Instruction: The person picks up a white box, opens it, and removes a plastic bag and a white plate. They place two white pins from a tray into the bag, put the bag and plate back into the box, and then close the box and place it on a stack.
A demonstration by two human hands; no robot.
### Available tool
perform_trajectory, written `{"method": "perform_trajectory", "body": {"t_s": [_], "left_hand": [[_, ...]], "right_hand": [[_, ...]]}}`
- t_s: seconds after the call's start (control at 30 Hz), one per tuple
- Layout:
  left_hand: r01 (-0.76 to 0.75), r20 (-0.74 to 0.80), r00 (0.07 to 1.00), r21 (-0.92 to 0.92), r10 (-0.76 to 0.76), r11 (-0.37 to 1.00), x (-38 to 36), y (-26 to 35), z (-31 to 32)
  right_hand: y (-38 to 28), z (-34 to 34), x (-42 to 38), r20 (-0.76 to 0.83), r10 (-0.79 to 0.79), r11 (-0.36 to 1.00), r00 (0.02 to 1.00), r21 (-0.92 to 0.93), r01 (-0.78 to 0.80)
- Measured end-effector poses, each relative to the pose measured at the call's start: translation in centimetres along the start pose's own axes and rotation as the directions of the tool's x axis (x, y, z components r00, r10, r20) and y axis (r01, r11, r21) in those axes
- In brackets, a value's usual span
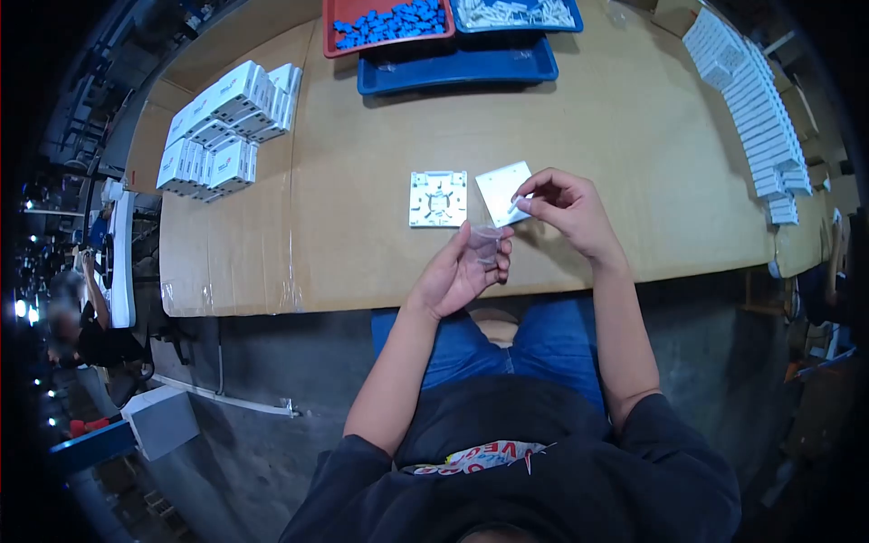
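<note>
My left hand [453,279] is closed on a small clear plastic bag [486,244], held just over the table near its front edge. Between the thumb and fingers of my right hand [576,215] is a small white piece [516,204], too small to name. Beneath that hand lies a flat white square cover [496,184], partly hidden by the fingers. To its left is a white square box base [439,199] with its inner side up, showing a round, dark-slotted centre.
White boxes [213,113] stand stacked at the left, and a long row of white units [751,118] lines the right. At the back are a red tray [342,45] of blue parts, a blue tray [566,27] of white parts, and another blue tray [457,80].
</note>
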State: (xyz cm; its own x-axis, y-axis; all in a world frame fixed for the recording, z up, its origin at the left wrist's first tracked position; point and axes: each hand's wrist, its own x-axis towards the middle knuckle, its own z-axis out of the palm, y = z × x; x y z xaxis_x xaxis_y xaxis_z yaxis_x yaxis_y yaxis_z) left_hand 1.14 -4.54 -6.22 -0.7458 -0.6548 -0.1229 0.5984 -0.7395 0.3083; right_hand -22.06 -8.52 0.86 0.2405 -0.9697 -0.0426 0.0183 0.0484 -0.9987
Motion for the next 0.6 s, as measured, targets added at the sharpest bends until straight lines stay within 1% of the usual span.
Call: {"method": "perform_trajectory", "body": {"t_s": [0.07,0.1,0.2,0.23,0.33,0.43,0.53,0.6], "left_hand": [[0.009,-0.016,1.0,0.034,-0.008,0.999,0.1,-0.1,0.1],[0.017,-0.01,1.0,0.055,-0.016,0.998,0.1,-0.1,0.0],[0.01,-0.018,1.0,0.104,-0.008,0.994,0.2,-0.1,0.1],[-0.001,-0.03,1.0,0.121,0.004,0.993,0.1,-0.2,0.3],[-0.035,-0.055,0.997,0.18,0.046,0.983,-0.3,-0.3,0.6],[-0.061,-0.069,0.995,0.196,0.076,0.979,-0.7,-0.5,0.7],[-0.064,-0.064,0.995,0.208,0.079,0.976,-0.8,-0.4,0.5],[-0.065,-0.058,0.995,0.205,0.079,0.977,-0.9,-0.5,0.3]], "right_hand": [[-0.5,0.9,-1.1,0.009,0.032,0.997,0.999,-0.068,-0.032],[-0.7,1.0,-1.1,0.025,0.078,0.994,0.997,-0.077,-0.076],[-2.4,1.2,-0.6,0.155,0.04,0.947,0.987,-0.321,0.013],[-2.4,1.2,-0.3,0.206,0.028,0.938,0.978,-0.343,0.046],[-2.4,1.3,0.8,0.385,-0.075,0.922,0.92,-0.325,0.211],[-3.8,1.8,1.6,0.491,0.013,0.912,0.871,-0.363,0.191],[-3.1,1.9,2.7,0.588,-0.017,0.866,0.809,-0.396,0.306],[-3.2,1.7,2.8,0.625,0.01,0.852,0.781,-0.414,0.321]]}}
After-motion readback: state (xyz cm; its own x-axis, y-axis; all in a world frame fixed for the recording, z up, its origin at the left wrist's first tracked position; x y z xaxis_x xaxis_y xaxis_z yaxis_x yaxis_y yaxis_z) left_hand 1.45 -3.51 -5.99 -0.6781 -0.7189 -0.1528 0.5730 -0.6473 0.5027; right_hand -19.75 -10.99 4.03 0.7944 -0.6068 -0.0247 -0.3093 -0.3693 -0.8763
